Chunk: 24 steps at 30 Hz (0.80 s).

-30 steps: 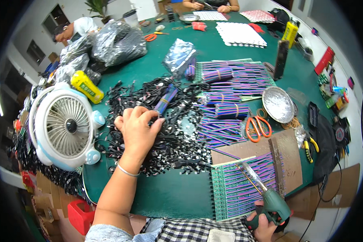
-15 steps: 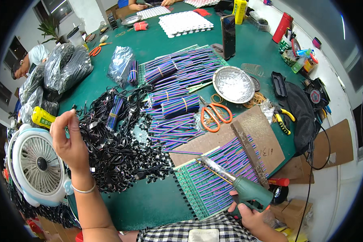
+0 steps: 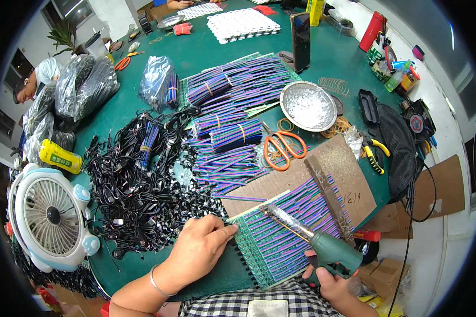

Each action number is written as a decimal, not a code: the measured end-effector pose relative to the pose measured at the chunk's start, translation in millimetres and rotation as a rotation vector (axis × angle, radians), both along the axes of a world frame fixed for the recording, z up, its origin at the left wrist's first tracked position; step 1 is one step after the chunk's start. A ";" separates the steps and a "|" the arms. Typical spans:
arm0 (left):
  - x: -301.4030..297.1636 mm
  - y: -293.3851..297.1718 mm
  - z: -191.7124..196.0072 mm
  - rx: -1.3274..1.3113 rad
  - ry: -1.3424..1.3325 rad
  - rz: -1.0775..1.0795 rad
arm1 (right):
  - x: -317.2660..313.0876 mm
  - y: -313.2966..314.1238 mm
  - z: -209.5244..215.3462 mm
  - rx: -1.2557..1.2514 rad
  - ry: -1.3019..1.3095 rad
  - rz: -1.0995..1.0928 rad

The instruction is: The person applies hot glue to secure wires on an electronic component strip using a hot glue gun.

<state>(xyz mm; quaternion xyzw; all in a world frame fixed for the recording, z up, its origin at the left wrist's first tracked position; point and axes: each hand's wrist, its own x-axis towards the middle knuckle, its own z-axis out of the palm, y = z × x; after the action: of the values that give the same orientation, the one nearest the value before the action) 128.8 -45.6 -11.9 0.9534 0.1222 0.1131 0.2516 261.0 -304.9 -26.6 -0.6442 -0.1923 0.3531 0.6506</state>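
Boards (image 3: 252,252), green and joined in a row, lay near the front edge of the bench (image 3: 222,279), between the two hands. Purple and blue wires (image 3: 277,244) ran from them toward the right side. A long brown bar (image 3: 328,195) lay across the far ends of the wires, over a cardboard sheet (image 3: 336,161).

The left hand (image 3: 201,248) was at the back left corner of the boards. Its fingers were curled and the tips of the thumb and first finger were close together, but I could not tell if they pinched something small. The right hand (image 3: 328,284) was on the other side, near the front edge of the bench. It was wrapped around the handle of a green soldering gun (image 3: 336,252). The gun's tip pointed back over the wires, near that same corner.

Half a second before, the left hand was up in the air by the white fan (image 3: 53,214), at the left edge of the bench. Before that, it was over the pile of black cables (image 3: 135,185). Now it had come down to the boards. The right hand had kept hold of the gun.
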 end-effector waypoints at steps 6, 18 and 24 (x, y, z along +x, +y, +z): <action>5.5 -2.0 -8.7 0.079 -0.145 0.104 | -1.6 2.9 1.9 0.002 0.015 0.018; 7.6 -5.2 -22.0 0.053 -0.208 0.166 | -4.6 -4.5 -6.0 -0.007 0.022 -0.013; 14.4 -9.1 -19.9 0.136 -0.194 0.178 | -0.8 -9.0 -9.9 -0.038 0.055 0.049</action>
<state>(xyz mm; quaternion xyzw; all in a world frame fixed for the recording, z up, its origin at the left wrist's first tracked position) 143.1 -54.7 -31.9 0.9382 0.1736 0.2346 0.1858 260.2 -314.0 -36.5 -0.6416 -0.1834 0.3902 0.6344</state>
